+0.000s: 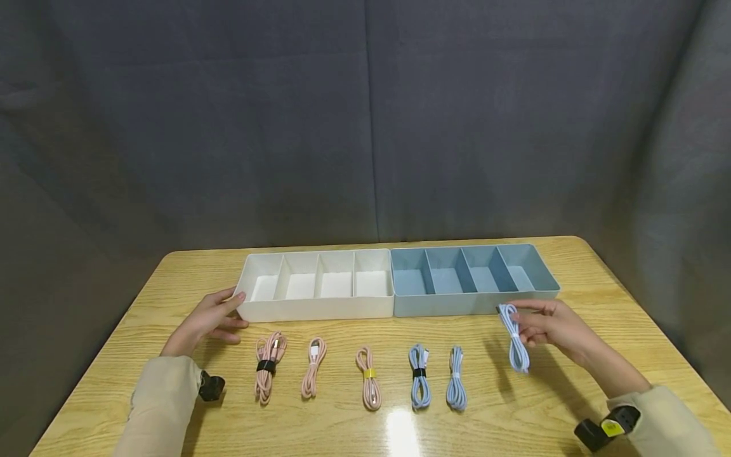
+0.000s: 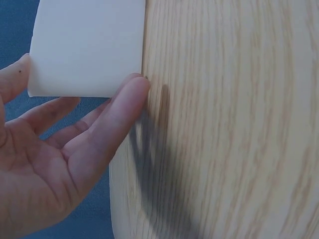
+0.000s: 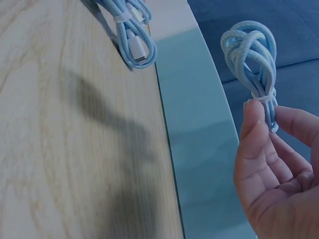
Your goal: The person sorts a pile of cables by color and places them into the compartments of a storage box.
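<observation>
My right hand (image 1: 545, 327) pinches a coiled light-blue charging cable (image 1: 516, 346) between thumb and fingers, above the table in front of the blue divided box (image 1: 457, 304). In the right wrist view the same cable (image 3: 256, 59) shows a pale tie round it, just above the fingertips. My left hand (image 1: 211, 317) touches the left end of the white divided box (image 1: 314, 311), its fingers fairly straight. Up close in the left wrist view, the fingers of this hand (image 2: 75, 149) spread along the end wall of the white box (image 2: 89, 50).
Both boxes stand end to end at the back, their compartments bare. Before them lie three pink cables, tied black (image 1: 265, 381), plain (image 1: 311, 374) and yellow (image 1: 370, 387), plus two blue ones, black-tied (image 1: 420, 393) and pale-tied (image 1: 456, 390). A dark curtain (image 1: 365, 127) hangs behind the table.
</observation>
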`<state>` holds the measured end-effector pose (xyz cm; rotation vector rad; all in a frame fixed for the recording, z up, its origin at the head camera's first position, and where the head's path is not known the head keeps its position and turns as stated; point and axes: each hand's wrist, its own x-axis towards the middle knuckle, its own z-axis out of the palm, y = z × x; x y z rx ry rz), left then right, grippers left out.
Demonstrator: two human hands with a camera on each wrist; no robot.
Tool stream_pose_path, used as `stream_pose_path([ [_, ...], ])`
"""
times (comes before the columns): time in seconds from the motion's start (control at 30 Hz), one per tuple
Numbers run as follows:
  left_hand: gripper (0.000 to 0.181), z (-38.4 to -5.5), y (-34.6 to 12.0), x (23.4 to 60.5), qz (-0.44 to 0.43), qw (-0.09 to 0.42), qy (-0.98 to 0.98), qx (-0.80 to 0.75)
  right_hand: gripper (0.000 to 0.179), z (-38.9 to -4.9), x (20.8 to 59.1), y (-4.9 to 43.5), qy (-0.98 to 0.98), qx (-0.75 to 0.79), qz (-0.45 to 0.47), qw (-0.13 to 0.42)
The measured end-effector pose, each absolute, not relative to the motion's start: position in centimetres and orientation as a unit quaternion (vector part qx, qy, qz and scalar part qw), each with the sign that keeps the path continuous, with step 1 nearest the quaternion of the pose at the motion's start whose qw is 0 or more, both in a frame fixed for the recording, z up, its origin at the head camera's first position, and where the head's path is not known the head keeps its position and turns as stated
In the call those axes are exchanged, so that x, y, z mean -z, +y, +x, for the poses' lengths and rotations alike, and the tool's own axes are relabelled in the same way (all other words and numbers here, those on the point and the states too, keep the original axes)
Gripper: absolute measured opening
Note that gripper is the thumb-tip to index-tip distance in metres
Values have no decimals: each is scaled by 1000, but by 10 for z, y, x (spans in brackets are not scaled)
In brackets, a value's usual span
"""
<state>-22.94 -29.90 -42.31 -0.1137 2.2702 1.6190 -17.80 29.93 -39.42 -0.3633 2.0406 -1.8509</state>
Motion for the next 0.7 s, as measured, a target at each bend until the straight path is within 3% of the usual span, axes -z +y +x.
stream_pose_path([
  [0.3,82,-221,-291,411,-39,168,812,-557,25,-184,386,296,718,664,-116,174],
  [0.7,86,-222,-291,411,-36,167,809,-563,21,-197,372,284,744,646,-87,148],
])
